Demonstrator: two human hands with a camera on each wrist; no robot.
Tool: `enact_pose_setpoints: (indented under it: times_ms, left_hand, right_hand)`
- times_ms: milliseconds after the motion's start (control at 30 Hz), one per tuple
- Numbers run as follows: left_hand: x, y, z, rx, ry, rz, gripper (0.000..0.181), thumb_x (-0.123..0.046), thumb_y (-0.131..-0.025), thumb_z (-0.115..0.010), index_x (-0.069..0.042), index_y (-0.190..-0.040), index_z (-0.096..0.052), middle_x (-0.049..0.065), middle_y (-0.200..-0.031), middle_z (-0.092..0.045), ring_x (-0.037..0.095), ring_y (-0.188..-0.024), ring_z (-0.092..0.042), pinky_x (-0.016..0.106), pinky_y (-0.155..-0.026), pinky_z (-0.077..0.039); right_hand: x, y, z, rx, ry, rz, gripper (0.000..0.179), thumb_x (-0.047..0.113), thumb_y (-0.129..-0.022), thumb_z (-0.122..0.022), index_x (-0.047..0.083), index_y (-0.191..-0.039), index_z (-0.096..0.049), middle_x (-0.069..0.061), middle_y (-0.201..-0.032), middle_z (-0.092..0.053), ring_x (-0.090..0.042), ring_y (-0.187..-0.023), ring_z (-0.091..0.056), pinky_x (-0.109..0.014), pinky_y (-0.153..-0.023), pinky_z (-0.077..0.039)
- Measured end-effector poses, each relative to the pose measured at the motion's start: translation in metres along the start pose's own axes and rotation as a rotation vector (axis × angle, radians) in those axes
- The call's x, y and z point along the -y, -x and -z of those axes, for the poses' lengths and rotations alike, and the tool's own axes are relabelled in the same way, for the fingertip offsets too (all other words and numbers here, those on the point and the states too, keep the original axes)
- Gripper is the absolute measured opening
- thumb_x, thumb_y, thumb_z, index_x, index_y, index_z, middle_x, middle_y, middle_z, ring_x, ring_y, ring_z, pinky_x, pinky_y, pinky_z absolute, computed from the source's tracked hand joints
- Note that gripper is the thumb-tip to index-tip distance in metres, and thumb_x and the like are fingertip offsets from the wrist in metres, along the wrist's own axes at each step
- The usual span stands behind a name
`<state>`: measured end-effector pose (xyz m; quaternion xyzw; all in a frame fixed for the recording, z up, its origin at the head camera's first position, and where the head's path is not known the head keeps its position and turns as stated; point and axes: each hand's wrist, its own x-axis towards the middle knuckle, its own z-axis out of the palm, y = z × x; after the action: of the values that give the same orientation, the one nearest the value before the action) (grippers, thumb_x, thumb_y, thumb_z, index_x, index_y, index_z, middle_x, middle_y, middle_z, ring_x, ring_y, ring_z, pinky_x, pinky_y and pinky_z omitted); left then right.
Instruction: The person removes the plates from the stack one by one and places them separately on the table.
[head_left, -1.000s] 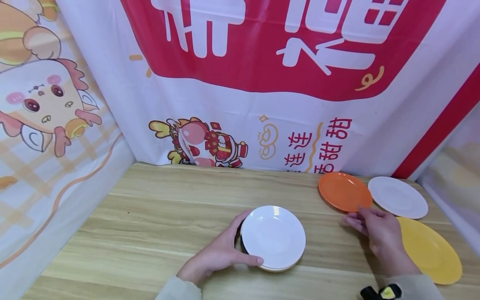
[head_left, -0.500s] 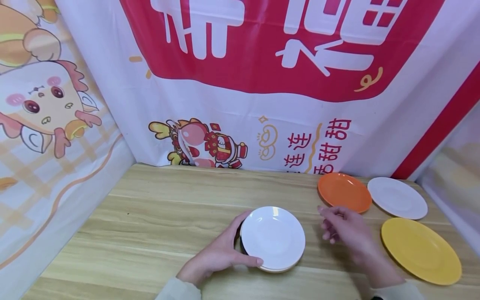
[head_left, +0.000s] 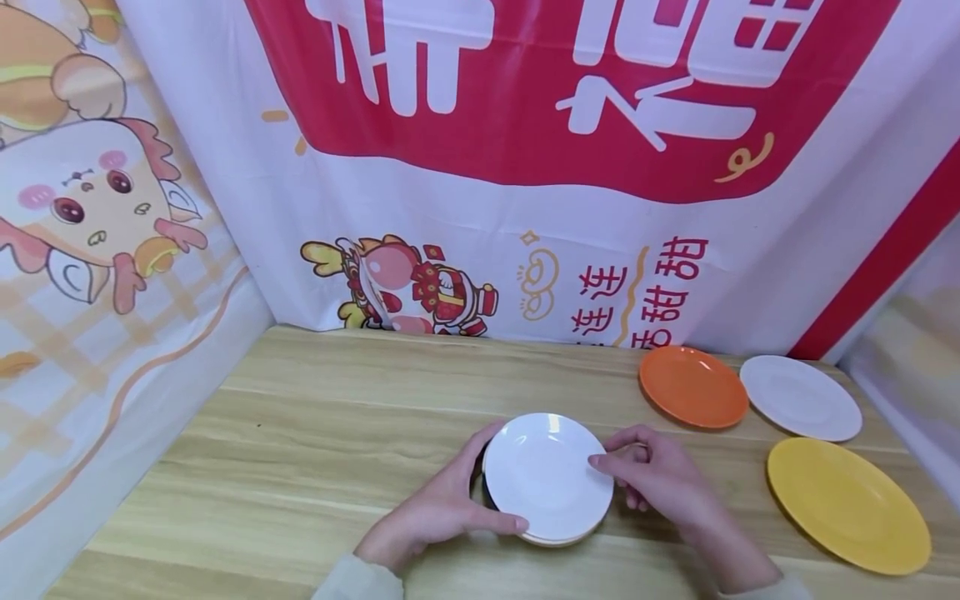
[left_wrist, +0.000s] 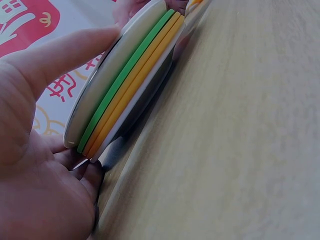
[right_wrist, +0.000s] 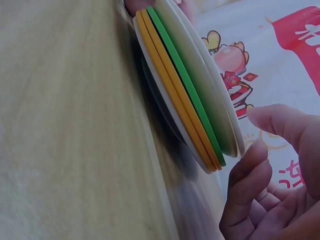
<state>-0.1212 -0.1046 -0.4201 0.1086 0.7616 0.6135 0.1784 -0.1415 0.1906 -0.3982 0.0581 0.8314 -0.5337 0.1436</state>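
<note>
Near the middle of the table, a stack of plates shows a shiny white plate [head_left: 549,477] on top. From the side, a green rim [left_wrist: 122,82], orange-yellow rims [right_wrist: 172,92], a white rim and a dark layer lie below it. My left hand [head_left: 442,504] grips the stack's left side, thumb over the top rim and fingers against the lower edges. At the right side is my right hand [head_left: 660,479], its thumb overlapping the top plate in the head view. In the right wrist view, thumb and bent fingers stand apart, with the index fingertip close by the plate edge.
To the right lie an orange plate [head_left: 693,387], a white oval plate [head_left: 801,397] and a yellow oval plate [head_left: 847,504]. A printed cloth [head_left: 450,208] hangs behind the wooden table [head_left: 315,417], with another patterned cloth [head_left: 90,292] at the left.
My right hand has moved left from beside the orange and yellow plates to the stack's right edge. The left hand and the stack have stayed in place.
</note>
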Motion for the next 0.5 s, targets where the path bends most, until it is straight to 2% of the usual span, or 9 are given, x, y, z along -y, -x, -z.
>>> enact_pose_setpoints:
  times_ms: [233, 500]
  left_hand:
    - [0.0013, -0.0003, -0.0002, -0.004, -0.008, -0.005, 0.116, -0.02, -0.073, -0.1, -0.03, -0.167, -0.033, 0.004, -0.173, -0.036, 0.031, -0.162, -0.027, 0.067, -0.133, -0.008]
    - [0.0012, -0.0006, 0.0011, -0.003, -0.005, 0.0, 0.116, -0.02, -0.074, -0.1, -0.029, -0.168, -0.032, 0.004, -0.173, -0.036, 0.03, -0.162, -0.026, 0.066, -0.133, -0.008]
  right_hand:
    - [-0.0052, -0.0004, -0.004, 0.021, -0.027, -0.036, 0.054, 0.026, -0.091, -0.088, 0.004, -0.131, -0.06, -0.004, -0.078, -0.062, -0.02, -0.063, -0.058, -0.029, -0.055, -0.052]
    - [-0.0087, -0.0032, -0.0043, 0.037, -0.046, -0.022, 0.051, 0.022, -0.091, -0.087, 0.003, -0.13, -0.06, -0.005, -0.083, -0.064, -0.02, -0.066, -0.061, -0.029, -0.057, -0.053]
